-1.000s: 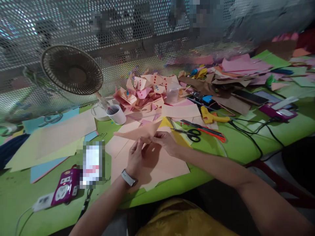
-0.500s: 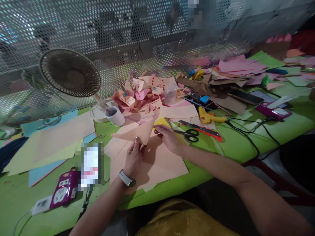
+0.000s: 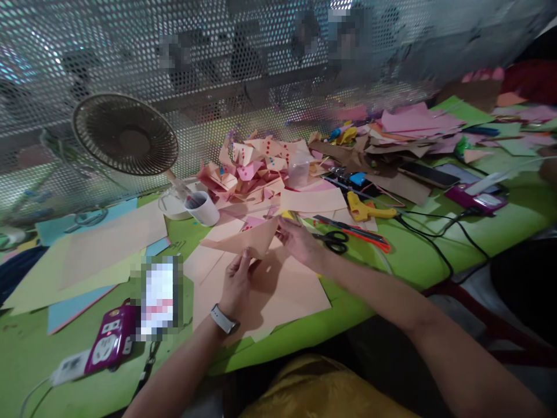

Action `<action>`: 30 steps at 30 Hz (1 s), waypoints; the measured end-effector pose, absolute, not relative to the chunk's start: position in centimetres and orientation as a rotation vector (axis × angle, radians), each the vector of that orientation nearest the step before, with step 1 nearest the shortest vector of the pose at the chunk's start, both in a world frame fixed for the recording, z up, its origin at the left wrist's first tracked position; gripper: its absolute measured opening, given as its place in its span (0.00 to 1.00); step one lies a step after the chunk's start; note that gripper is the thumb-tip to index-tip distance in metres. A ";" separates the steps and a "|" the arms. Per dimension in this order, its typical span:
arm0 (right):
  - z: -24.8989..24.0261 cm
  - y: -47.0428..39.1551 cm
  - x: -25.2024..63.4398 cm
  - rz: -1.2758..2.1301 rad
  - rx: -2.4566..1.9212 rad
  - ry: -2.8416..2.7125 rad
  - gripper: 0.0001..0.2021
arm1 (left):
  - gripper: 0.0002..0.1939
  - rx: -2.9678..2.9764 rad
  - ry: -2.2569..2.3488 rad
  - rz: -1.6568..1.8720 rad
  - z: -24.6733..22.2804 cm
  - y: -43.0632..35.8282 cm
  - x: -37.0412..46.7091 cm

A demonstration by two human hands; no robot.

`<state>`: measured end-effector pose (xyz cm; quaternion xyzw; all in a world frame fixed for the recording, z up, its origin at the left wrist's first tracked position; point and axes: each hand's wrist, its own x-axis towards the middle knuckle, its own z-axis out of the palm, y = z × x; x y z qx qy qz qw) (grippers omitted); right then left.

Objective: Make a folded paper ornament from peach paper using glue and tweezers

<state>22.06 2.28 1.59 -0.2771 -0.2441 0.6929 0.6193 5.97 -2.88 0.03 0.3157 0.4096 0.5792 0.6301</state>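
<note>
A folded piece of peach paper point(image 3: 246, 240) is held up between my two hands over a larger peach sheet point(image 3: 296, 296). My left hand point(image 3: 237, 278), with a watch on its wrist, pinches the lower edge of the folded piece, thumb on the near side. My right hand point(image 3: 298, 239) is closed at its right corner, partly hiding that corner. Just beyond the right hand, a bit of yellow point(image 3: 289, 216) shows. Black-handled scissors point(image 3: 335, 241) lie to the right of that hand, with their blades partly covered.
A yellow glue gun point(image 3: 369, 209) and a cutter knife point(image 3: 354, 227) lie to the right. Behind stand a white cup point(image 3: 202, 209), a fan point(image 3: 130, 136) and a heap of folded paper pieces point(image 3: 248, 168). A phone point(image 3: 159, 299) and a purple power strip point(image 3: 111, 337) sit at left.
The folded paper has tilted, its right corner lifting and shifting slightly right. My right hand has moved a little right with it; the left hand keeps its pinch.
</note>
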 end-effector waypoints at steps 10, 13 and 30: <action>3.0 4.4 25.2 1.657 -0.783 -0.724 0.16 | 0.20 0.967 1.022 1.249 1.3 -2.7 4.4; 3.3 3.4 24.9 1.868 -0.827 -0.987 0.21 | 0.22 1.044 0.977 1.197 1.8 -2.7 4.0; 4.2 3.8 25.4 1.672 -1.109 -1.583 0.16 | 0.39 0.891 0.918 1.221 3.1 -0.9 2.7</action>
